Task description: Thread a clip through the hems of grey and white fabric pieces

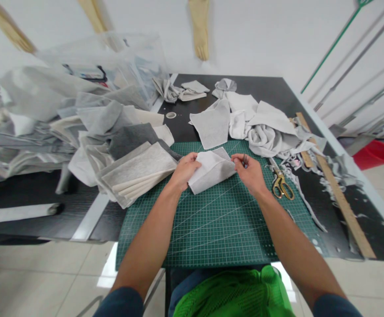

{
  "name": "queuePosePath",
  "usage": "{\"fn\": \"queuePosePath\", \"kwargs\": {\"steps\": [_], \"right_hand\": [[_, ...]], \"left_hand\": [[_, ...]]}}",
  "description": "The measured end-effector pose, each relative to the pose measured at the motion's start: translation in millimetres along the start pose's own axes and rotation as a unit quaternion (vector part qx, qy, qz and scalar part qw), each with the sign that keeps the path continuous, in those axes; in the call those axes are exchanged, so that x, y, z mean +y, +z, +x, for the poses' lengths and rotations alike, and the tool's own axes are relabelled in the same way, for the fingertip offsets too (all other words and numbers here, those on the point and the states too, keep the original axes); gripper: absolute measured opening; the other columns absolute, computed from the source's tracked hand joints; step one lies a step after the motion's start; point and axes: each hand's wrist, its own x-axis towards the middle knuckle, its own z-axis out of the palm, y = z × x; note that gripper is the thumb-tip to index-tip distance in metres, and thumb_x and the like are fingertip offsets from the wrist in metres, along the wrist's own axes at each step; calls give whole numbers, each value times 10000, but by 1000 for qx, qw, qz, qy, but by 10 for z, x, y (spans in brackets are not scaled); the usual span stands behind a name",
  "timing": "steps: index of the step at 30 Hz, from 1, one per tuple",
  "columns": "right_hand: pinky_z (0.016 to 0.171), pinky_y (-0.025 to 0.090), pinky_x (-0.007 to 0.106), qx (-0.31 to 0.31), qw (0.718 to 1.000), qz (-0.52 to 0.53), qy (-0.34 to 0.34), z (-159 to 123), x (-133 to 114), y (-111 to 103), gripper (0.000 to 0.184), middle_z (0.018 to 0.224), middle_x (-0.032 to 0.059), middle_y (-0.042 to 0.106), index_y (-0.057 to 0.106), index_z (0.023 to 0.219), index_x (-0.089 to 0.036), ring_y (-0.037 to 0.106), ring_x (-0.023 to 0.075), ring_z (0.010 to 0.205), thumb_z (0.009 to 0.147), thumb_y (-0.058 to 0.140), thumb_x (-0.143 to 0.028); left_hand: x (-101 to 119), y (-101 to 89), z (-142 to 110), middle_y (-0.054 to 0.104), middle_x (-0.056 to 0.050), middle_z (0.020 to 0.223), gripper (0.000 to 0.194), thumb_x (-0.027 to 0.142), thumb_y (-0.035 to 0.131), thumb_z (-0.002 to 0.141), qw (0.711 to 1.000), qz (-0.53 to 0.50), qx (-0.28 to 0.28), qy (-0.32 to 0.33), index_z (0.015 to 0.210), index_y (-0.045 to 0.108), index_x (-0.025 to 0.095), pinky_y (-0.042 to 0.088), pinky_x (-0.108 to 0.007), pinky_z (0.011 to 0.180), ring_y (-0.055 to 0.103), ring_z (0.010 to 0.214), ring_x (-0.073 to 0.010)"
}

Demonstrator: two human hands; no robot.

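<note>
A light grey piece of fabric (212, 172), folded over on itself, is held between both hands above the green cutting mat (225, 229). My left hand (186, 171) grips its left edge, thumb on top. At its right corner, my right hand (249, 171) pinches the edge between thumb and fingers. Gold-handled scissors (282, 185) lie on the mat just right of my right hand. Left of my left hand sits a stack of folded grey and cream fabric pieces (142, 169). Beyond the held piece, another grey fabric piece (212, 125) lies flat.
A big heap of grey cloth (46, 110) covers the left side, before a clear plastic bin (139, 66). White fabric (264, 127) and scraps lie at the right, near a wooden ruler (344, 202). A tape roll (171, 115) lies behind the mat. A red bucket (375, 154) stands beyond the table.
</note>
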Motion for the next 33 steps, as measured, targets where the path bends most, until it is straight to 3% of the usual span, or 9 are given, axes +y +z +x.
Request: {"fn": "queuePosePath", "kwargs": {"steps": [3,7,10,14,17,22,28,30,33], "right_hand": [[732,507,346,-59,995,-54,-67,-48,-71,7,256,1012,58,741,747,1090,-228,613,177,747,896,661,-372],[994,496,425,-150,972,-71,-166,-136,-194,55,330,1288,56,704,734,1197,-287,643,246,1104,868,712,-296],[1008,492,425,-177,967,-90,-162,-179,-216,96,341,1195,49,741,741,1206,-295,639,251,1119,865,724,-294],[768,524,354,-111,983,-95,-109,-171,-160,112,194,872,44,724,793,1025,-270,643,215,817,880,712,-370],[696,491,337,-49,989,-106,-90,-136,-111,93,204,815,35,686,795,967,-256,603,192,718,873,713,-418],[684,459,336,-13,989,-125,-79,-110,-88,64,227,828,34,715,787,941,-245,594,185,694,896,673,-436],[618,431,316,-66,991,-88,-80,-165,-188,43,192,751,21,663,781,909,-225,569,170,645,864,698,-392],[594,413,311,-88,989,-79,-84,-182,-223,33,173,729,18,643,778,886,-218,548,161,619,854,708,-373],[580,397,310,-88,987,-93,-99,-190,-253,17,158,704,14,633,768,848,-217,534,157,606,866,696,-356]], "left_hand": [[17,19,-27,725,-30,898,365,124,699,667,999,-31,-40,-12,1026,662,183,454,-248,642,636,708,-149],[25,17,-70,745,-44,948,506,189,805,671,993,-56,-102,-16,1145,628,189,499,-265,665,667,701,-153],[46,29,-104,746,-41,953,557,246,838,682,991,-60,-120,-20,1198,632,196,509,-265,658,669,701,-152],[84,82,-110,718,-27,861,459,387,795,767,993,-100,-50,-27,1168,684,196,498,-259,633,646,686,-148],[87,100,-83,709,-44,885,557,585,710,827,988,-152,-1,-30,1235,664,209,509,-277,656,660,735,-173],[76,51,-101,707,-66,1082,744,638,690,839,997,-50,-38,41,1481,495,316,523,-339,822,682,971,-239],[138,40,-173,507,-96,1534,655,431,923,636,937,221,-59,262,1242,724,284,270,-488,1227,386,1469,-340],[137,51,-177,614,-94,1432,398,405,878,713,925,232,-92,286,1073,786,263,256,-497,1239,418,1458,-325],[105,74,-189,761,-96,1147,175,379,787,816,931,209,-132,269,887,790,219,399,-449,1151,615,1263,-284]]}}
